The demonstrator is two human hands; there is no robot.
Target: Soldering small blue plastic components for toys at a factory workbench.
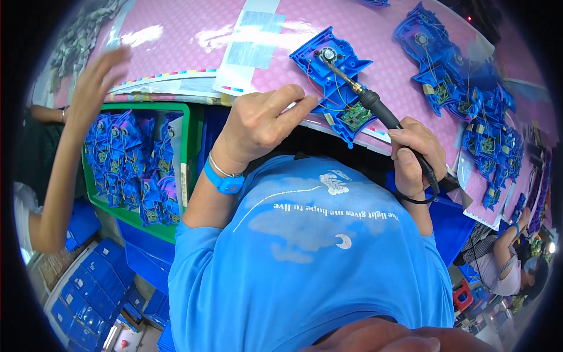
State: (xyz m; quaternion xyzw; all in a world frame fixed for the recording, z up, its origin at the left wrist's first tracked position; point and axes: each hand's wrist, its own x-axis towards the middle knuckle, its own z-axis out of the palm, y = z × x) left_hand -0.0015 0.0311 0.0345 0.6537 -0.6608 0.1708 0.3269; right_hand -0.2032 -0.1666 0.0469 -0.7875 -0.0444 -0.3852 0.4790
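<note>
Head camera, looking down over the person's own blue T-shirt (305,258) to a pink dotted work table (193,29).

The right hand (413,155) is wrapping closed around the black handle of a soldering iron (375,105), angling it up and to the left so that its metal tip is reaching a small round part at the far end of a blue plastic housing (334,82). That housing is lying open side up near the table's near edge, a green circuit board and thin wires showing inside, probably so the joints stay reachable.

The left hand (258,123), a blue wristband on its wrist, is curling just left of the housing, its fingertips pinched near the housing's edge; whether it is gripping a wire or solder I cannot tell.

Far right, more blue housings (487,135) are lying in a row. Left and lower, a green bin (193,135) is holding stacked blue parts. Another person's raised hand (97,76) is hovering at far left. A white sheet with a pale blue rectangle (249,47) is lying on the far table.
</note>
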